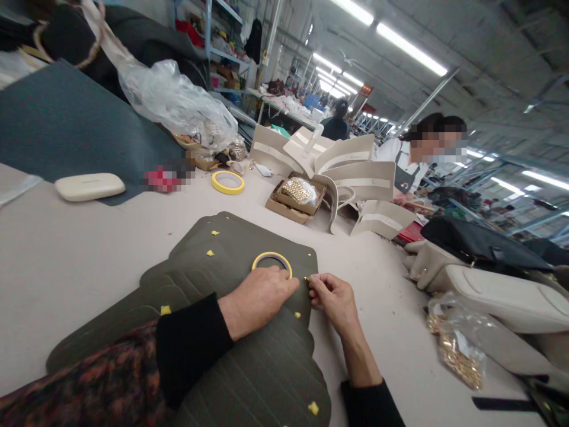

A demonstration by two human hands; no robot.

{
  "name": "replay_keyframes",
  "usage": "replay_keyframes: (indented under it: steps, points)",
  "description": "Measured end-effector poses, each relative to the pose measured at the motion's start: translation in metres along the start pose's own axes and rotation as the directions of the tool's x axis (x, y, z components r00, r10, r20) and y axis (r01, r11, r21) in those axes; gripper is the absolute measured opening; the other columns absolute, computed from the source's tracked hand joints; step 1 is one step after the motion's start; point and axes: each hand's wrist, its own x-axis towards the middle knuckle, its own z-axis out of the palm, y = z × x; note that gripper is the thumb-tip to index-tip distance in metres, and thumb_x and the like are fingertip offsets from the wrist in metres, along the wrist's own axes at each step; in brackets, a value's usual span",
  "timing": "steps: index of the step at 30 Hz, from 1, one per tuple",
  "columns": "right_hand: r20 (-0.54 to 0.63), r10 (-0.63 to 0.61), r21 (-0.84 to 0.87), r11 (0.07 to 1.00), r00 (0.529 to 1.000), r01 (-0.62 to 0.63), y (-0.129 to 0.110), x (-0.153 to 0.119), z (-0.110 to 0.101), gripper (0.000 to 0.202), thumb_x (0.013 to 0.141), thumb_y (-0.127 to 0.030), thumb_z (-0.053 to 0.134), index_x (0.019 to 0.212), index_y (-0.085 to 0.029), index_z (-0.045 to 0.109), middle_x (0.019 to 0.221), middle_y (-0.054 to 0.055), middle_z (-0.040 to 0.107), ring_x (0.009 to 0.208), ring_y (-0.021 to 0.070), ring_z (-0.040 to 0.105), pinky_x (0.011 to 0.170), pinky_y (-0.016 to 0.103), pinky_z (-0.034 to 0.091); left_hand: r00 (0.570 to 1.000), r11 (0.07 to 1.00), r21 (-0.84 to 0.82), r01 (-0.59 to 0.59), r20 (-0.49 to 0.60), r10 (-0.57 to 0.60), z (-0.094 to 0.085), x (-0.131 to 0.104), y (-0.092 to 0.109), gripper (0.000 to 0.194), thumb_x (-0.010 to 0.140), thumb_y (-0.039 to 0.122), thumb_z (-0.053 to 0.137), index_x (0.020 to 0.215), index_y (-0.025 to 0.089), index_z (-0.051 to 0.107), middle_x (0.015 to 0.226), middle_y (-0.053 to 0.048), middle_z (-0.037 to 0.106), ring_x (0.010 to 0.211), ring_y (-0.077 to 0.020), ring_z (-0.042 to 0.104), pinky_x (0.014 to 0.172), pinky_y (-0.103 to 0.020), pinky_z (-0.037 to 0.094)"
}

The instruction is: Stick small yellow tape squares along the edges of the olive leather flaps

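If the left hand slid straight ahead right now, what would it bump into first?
Probably the right hand, which pinches a small yellow piece by the dark green panel's edge. The left hand points roughly there, though depth is unclear.

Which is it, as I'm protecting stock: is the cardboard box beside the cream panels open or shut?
Open: the cardboard box has its top uncovered, showing gold pieces in clear plastic.

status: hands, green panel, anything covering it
Left hand at tape roll. Right hand pinching tiny piece. Green panel flat, yellow bits on top. Left sleeve covering part.
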Motion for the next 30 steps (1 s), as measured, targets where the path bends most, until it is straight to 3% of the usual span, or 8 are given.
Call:
replay_keyframes:
  steps: [5, 13, 16, 19, 21, 25, 30]
  points:
    - [0.0, -0.157, -0.239, 0.959, 0.988, 0.152, -0.001, 0.0, 0.005, 0.03, 0.077, -0.045, 0.059, 0.073, -0.016, 0.068, 0.055, 0.0, 0.06, 0.049, 0.0128, 0.054, 0.047, 0.023, 0.045, 0.999, 1.0, 0.017, 0.007, 0.053, -0.008, 0.0, 0.001, 0.002, 0.011, 0.087, 0.009, 0.049, 0.088, 0.018, 0.057, 0.082, -0.006, 0.063, 0.075, -0.0232, 0.062, 0.059, -0.031, 0.048]
    - [0.042, -0.375, -0.497, 0.796, 0.926, 0.345, -0.003, 0.004, 0.008, 0.02, 0.082, -0.032, 0.055, 0.077, -0.02, 0.071, 0.074, 0.002, 0.072, 0.067, 0.0176, 0.065, 0.066, 0.028, 0.046, 0.997, 1.0, 0.022, -0.02, 0.072, 0.018, -0.001, 0.003, 0.004, 0.011, 0.085, 0.008, 0.049, 0.088, 0.016, 0.057, 0.084, -0.006, 0.064, 0.077, -0.0237, 0.063, 0.063, -0.033, 0.05]
    - [0.033, -0.382, -0.545, 0.768, 0.924, 0.337, 0.0, 0.005, 0.006, 0.021, 0.083, -0.033, 0.056, 0.091, -0.021, 0.071, 0.068, 0.0, 0.069, 0.062, 0.017, 0.063, 0.064, 0.028, 0.046, 0.997, 0.999, 0.03, -0.028, 0.077, 0.025, -0.001, 0.002, 0.004, 0.013, 0.084, 0.007, 0.049, 0.089, 0.016, 0.057, 0.085, -0.007, 0.064, 0.077, -0.0244, 0.063, 0.062, -0.033, 0.05]
    - [-0.052, -0.398, -0.471, 0.819, 0.916, 0.328, 0.005, 0.003, 0.0, 0.035, 0.083, -0.039, 0.058, 0.111, -0.018, 0.064, 0.058, -0.003, 0.062, 0.052, 0.0154, 0.057, 0.056, 0.026, 0.045, 0.998, 0.999, 0.032, -0.017, 0.067, 0.014, -0.002, 0.001, 0.003, 0.014, 0.084, 0.007, 0.048, 0.091, 0.016, 0.057, 0.085, -0.007, 0.063, 0.075, -0.0229, 0.063, 0.061, -0.031, 0.05]
    - [-0.054, -0.44, -0.405, 0.83, 0.896, 0.383, 0.007, 0.001, -0.003, 0.029, 0.086, -0.039, 0.056, 0.103, -0.018, 0.065, 0.065, -0.001, 0.065, 0.057, 0.0152, 0.059, 0.058, 0.026, 0.047, 0.999, 0.999, 0.031, -0.008, 0.052, 0.007, -0.001, 0.0, 0.001, 0.013, 0.086, 0.009, 0.047, 0.091, 0.016, 0.057, 0.085, -0.007, 0.063, 0.077, -0.0222, 0.063, 0.063, -0.031, 0.05]
    - [0.07, -0.534, -0.445, 0.739, 0.843, 0.505, 0.01, 0.0, -0.002, 0.019, 0.086, -0.032, 0.055, 0.081, -0.02, 0.069, 0.079, 0.004, 0.07, 0.072, 0.0169, 0.064, 0.07, 0.028, 0.048, 0.999, 1.0, 0.025, -0.007, 0.044, 0.006, 0.001, -0.001, 0.0, 0.012, 0.089, 0.012, 0.046, 0.092, 0.016, 0.057, 0.086, -0.008, 0.063, 0.079, -0.0233, 0.063, 0.065, -0.033, 0.051]
    - [0.034, -0.461, -0.568, 0.721, 0.887, 0.397, 0.006, 0.005, 0.01, 0.019, 0.083, -0.03, 0.054, 0.079, -0.02, 0.07, 0.075, 0.004, 0.068, 0.069, 0.0171, 0.061, 0.068, 0.028, 0.046, 0.998, 1.0, 0.014, -0.023, 0.066, 0.022, 0.0, -0.001, 0.0, 0.009, 0.088, 0.014, 0.048, 0.091, 0.016, 0.056, 0.085, -0.008, 0.065, 0.078, -0.0242, 0.063, 0.066, -0.034, 0.05]
